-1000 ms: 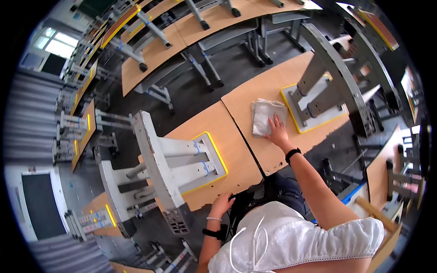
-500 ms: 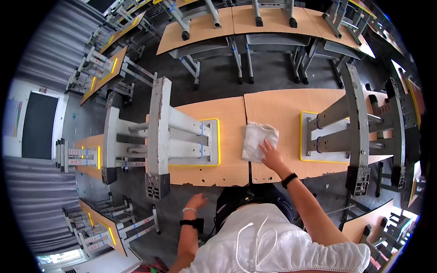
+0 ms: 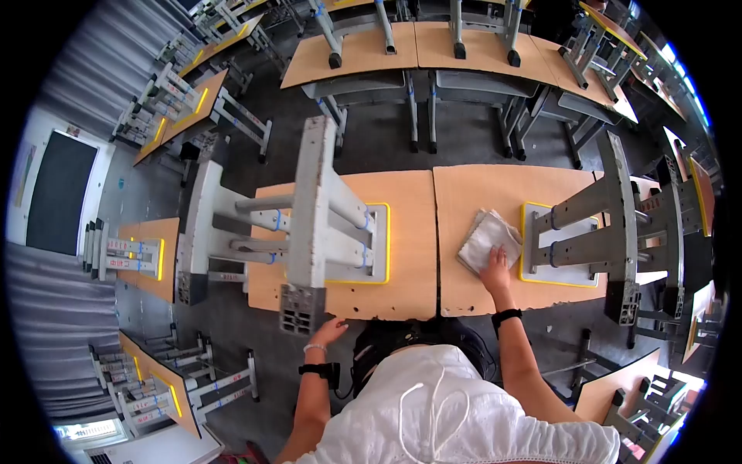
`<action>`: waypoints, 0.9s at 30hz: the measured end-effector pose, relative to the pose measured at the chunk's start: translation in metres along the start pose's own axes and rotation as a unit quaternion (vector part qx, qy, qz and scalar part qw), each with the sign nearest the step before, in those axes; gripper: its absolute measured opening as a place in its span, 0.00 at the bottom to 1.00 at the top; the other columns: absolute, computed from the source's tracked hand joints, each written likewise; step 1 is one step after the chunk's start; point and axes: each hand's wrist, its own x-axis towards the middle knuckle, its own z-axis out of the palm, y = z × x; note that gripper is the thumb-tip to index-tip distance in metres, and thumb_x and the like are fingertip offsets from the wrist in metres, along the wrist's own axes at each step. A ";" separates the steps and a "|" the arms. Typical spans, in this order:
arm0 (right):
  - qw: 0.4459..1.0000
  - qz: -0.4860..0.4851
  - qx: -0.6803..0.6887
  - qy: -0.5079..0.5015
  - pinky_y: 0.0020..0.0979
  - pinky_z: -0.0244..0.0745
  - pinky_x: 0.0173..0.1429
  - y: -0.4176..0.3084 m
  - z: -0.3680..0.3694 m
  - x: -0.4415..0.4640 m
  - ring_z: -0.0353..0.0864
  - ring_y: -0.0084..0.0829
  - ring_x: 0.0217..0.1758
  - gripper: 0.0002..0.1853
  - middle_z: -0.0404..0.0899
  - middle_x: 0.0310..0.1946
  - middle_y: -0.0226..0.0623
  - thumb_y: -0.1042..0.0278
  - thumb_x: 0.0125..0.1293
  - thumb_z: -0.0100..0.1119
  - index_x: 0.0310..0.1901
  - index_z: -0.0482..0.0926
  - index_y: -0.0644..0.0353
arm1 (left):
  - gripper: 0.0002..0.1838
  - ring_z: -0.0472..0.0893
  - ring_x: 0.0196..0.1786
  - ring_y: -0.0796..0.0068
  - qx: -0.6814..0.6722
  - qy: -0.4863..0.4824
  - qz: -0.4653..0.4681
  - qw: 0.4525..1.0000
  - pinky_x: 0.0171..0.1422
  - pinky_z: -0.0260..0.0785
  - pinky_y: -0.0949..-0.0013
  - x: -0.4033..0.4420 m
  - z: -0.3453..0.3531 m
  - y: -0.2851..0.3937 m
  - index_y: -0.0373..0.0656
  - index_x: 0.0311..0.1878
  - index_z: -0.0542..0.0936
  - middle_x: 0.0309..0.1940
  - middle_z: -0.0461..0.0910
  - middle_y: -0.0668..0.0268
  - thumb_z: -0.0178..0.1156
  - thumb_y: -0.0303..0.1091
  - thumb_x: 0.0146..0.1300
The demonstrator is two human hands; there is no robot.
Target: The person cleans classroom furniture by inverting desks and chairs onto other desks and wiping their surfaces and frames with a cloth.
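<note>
A whitish folded cloth [image 3: 487,238] lies on the right wooden desktop [image 3: 471,193], just left of an upturned stool [image 3: 556,240] with a yellow-edged seat. My right hand [image 3: 498,267] presses on the cloth's lower right part with its fingers spread. Beside the front edge of the left desktop [image 3: 410,232], my left hand [image 3: 331,331] hangs near the foot of another upturned stool [image 3: 311,209]. Its fingers are loosely extended and nothing shows in them.
Beyond a dark floor gap runs another row of desks [image 3: 479,48] with upturned stools. More desks and stools stand at the left [image 3: 166,232] and lower right [image 3: 618,387]. A grey curtain [image 3: 46,325] and a dark door panel [image 3: 66,193] are at the far left.
My right hand and the cloth have moved right, from beside the seam between the desktops toward the right stool. My left hand stays low by the front edge. The view has turned and shifted.
</note>
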 end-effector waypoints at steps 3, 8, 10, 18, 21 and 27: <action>0.999 0.023 0.030 0.011 0.39 0.64 0.60 -0.004 0.003 0.001 0.62 0.49 0.61 0.35 0.54 0.63 0.51 0.61 0.51 0.58 0.61 0.58 0.59 | 0.24 0.75 0.50 0.69 -0.039 0.014 -0.021 0.999 0.55 0.65 0.68 0.023 -0.016 -0.072 0.38 0.53 0.71 0.48 0.76 0.59 0.54 0.45 0.60; 0.974 0.021 0.147 0.173 0.43 0.71 0.42 -0.049 -0.013 -0.043 0.74 0.51 0.41 0.16 0.75 0.39 0.53 0.63 0.57 0.51 0.46 0.72 0.60 | 0.35 0.65 0.61 0.58 -0.163 -0.021 -0.169 0.972 0.62 0.59 0.64 -0.010 -0.092 -0.099 0.41 0.63 0.62 0.61 0.63 0.58 0.51 0.54 0.58; 0.977 0.088 0.145 0.128 0.44 0.70 0.38 -0.081 -0.015 -0.067 0.75 0.51 0.36 0.13 0.75 0.32 0.52 0.62 0.57 0.51 0.40 0.73 0.60 | 0.39 0.66 0.60 0.57 -0.080 0.093 -0.206 0.971 0.61 0.60 0.63 0.010 -0.102 -0.141 0.37 0.63 0.60 0.60 0.64 0.52 0.51 0.57 0.56; 0.902 0.251 0.248 -0.249 0.29 0.73 0.21 -0.114 0.070 -0.160 0.79 0.31 0.17 0.33 0.79 0.19 0.43 0.38 0.60 0.45 0.24 0.77 0.69 | 0.43 0.65 0.60 0.57 -0.528 0.092 -0.142 0.832 0.62 0.55 0.52 0.050 -0.142 -0.222 0.38 0.63 0.59 0.56 0.65 0.48 0.51 0.64 0.54; 0.835 0.275 0.463 -0.115 0.30 0.73 0.21 -0.118 0.123 -0.165 0.79 0.34 0.18 0.32 0.79 0.22 0.44 0.38 0.59 0.47 0.34 0.74 0.70 | 0.37 0.68 0.57 0.59 -0.589 0.026 -0.107 0.800 0.59 0.60 0.54 0.071 -0.142 -0.237 0.40 0.60 0.63 0.54 0.69 0.56 0.51 0.60 0.57; 0.744 0.358 0.555 -0.100 0.29 0.73 0.22 -0.115 0.168 -0.131 0.80 0.36 0.21 0.32 0.78 0.26 0.44 0.39 0.59 0.49 0.45 0.69 0.67 | 0.24 0.72 0.49 0.63 -0.664 0.036 -0.080 0.743 0.53 0.64 0.57 0.113 -0.129 -0.260 0.50 0.52 0.71 0.46 0.75 0.65 0.50 0.56 0.60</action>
